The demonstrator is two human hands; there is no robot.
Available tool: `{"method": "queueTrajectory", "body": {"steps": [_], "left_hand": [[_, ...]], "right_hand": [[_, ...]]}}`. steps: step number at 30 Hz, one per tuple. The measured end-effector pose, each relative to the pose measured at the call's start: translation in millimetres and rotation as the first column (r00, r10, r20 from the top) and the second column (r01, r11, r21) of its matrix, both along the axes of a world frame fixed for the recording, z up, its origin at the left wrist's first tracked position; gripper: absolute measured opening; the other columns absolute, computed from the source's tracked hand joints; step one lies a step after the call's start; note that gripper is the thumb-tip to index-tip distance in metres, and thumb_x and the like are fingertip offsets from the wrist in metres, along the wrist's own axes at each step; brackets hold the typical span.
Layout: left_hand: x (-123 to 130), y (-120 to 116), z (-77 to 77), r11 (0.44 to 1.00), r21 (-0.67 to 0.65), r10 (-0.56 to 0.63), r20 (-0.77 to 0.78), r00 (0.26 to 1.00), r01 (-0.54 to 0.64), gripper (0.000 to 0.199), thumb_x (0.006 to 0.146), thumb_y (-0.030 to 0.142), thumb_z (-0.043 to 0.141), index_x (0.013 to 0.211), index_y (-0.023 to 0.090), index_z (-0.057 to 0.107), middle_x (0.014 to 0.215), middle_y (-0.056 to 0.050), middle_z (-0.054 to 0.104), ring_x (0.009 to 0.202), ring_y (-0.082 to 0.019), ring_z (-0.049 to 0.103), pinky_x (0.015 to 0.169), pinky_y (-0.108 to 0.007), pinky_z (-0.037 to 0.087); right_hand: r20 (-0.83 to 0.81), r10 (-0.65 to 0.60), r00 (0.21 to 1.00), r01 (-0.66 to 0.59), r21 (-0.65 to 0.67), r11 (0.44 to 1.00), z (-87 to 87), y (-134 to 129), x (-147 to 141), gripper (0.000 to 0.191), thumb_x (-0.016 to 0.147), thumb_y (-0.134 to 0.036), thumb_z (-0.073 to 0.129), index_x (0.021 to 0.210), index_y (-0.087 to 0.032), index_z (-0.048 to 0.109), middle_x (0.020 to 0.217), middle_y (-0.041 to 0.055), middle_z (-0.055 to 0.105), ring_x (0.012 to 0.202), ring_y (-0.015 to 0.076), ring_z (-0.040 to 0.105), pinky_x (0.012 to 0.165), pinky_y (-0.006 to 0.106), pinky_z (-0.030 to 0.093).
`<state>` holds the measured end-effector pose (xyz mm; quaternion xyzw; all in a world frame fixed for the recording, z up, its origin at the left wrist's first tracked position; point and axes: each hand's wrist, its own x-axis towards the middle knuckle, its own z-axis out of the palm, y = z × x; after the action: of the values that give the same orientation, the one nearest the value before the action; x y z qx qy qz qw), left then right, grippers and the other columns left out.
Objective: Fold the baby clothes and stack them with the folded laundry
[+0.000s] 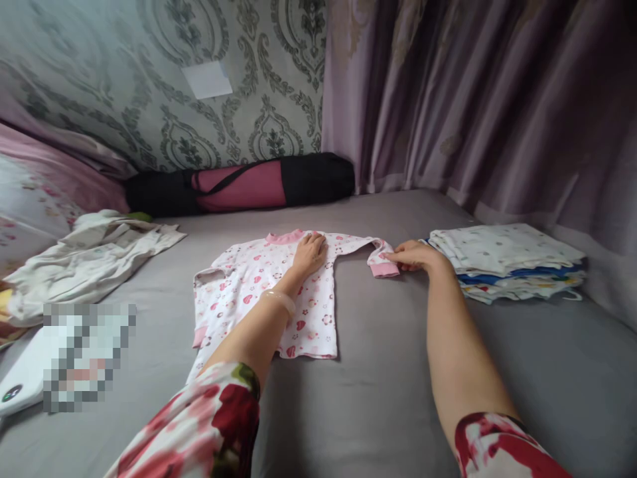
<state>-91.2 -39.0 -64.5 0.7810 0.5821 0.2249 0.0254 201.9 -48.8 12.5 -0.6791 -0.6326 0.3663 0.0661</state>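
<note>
- Shirt (308, 305), pink-patterned, lies face up on the grey sheet (368, 411) in front of the person, its collar (284, 237) at the far edge, so most of its surface is exposed.
- The left hand (311, 254) presses near the collar, fingers slightly spread and gripping nothing visible; it probably steadies the cloth against a tug.
- The right hand (411, 255) has a narrow pinch on the sleeve (379, 252) near its pink cuff (385, 270), apparently to control that end.
- The folded stack (507, 249) sits right of the shirt and the crumpled clothes (99, 255) left, leaving both arms room.
</note>
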Motion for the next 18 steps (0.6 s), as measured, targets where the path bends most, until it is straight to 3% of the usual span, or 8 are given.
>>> {"method": "queueTrajectory", "body": {"steps": [4,7,9,11,14,16,18], "left_hand": [[2.9,-3.9,4.0,1.000,-0.002,0.028,0.005,1.000,-0.028,0.037,0.097,0.036,0.038,0.125,0.019,0.056,0.134,-0.009,0.056,0.125,-0.024,0.046,0.110,-0.040,0.031],[5.2,-7.8,8.2,0.999,-0.016,0.039,0.002,0.999,-0.038,0.041,0.097,0.040,0.038,0.127,0.017,0.054,0.134,-0.009,0.056,0.125,-0.026,0.045,0.110,-0.040,0.031],[6.0,-9.6,10.3,0.999,-0.032,0.035,-0.005,0.999,-0.036,0.043,0.096,0.041,0.039,0.129,0.017,0.052,0.135,-0.010,0.055,0.125,-0.027,0.044,0.110,-0.041,0.031],[6.4,-10.5,11.2,0.999,-0.041,0.030,-0.008,1.000,-0.030,0.045,0.096,0.042,0.040,0.132,0.019,0.051,0.136,-0.009,0.054,0.125,-0.027,0.043,0.109,-0.042,0.030],[6.9,-11.0,10.8,0.999,-0.042,0.027,-0.012,1.000,-0.027,0.046,0.096,0.044,0.039,0.135,0.023,0.049,0.136,-0.008,0.052,0.126,-0.028,0.041,0.110,-0.043,0.029],[7.5,-11.3,10.2,0.999,-0.043,0.026,-0.022,0.999,-0.027,0.047,0.096,0.047,0.038,0.137,0.026,0.049,0.137,-0.008,0.050,0.127,-0.028,0.040,0.110,-0.044,0.028],[8.1,-12.0,10.1,0.999,-0.043,0.024,-0.038,0.999,-0.025,0.049,0.095,0.051,0.038,0.138,0.029,0.048,0.138,-0.007,0.048,0.128,-0.029,0.038,0.110,-0.044,0.028]], "right_hand": [[0.024,0.026,0.999,-0.025,-0.022,0.999,9.6,-6.1,-4.5,0.031,0.074,-0.038,0.074,0.058,-0.019,0.056,0.045,-0.0053,0.047,0.042,0.0074,0.042,0.041,0.019,0.030],[-0.155,-0.068,0.986,0.084,0.101,0.991,10.0,-1.4,1.0,0.013,0.070,-0.024,0.073,0.071,-0.016,0.063,0.057,-0.0022,0.058,0.050,0.0099,0.051,0.046,0.020,0.036],[-0.351,-0.175,0.920,0.248,0.177,0.952,10.3,2.9,8.8,0.016,0.068,-0.018,0.071,0.083,-0.014,0.065,0.066,0.0004,0.063,0.056,0.0122,0.056,0.048,0.020,0.041],[-0.548,-0.257,0.796,0.412,0.180,0.893,12.2,5.3,17.5,0.025,0.067,-0.015,0.070,0.092,-0.015,0.064,0.072,0.0022,0.065,0.061,0.0139,0.060,0.050,0.021,0.046],[-0.719,-0.279,0.637,0.527,0.142,0.838,17.0,3.0,28.5,0.033,0.069,-0.016,0.070,0.100,-0.018,0.061,0.083,0.0041,0.067,0.070,0.0161,0.065,0.054,0.024,0.053],[-0.750,-0.243,0.615,0.522,0.156,0.839,19.3,-0.4,32.8,0.037,0.070,-0.020,0.071,0.105,-0.021,0.060,0.089,0.0036,0.066,0.073,0.0166,0.066,0.055,0.025,0.055],[-0.741,-0.184,0.646,0.484,0.212,0.849,19.3,-2.2,34.4,0.042,0.070,-0.022,0.071,0.110,-0.024,0.059,0.091,0.0018,0.065,0.075,0.0165,0.066,0.056,0.025,0.055]]}}
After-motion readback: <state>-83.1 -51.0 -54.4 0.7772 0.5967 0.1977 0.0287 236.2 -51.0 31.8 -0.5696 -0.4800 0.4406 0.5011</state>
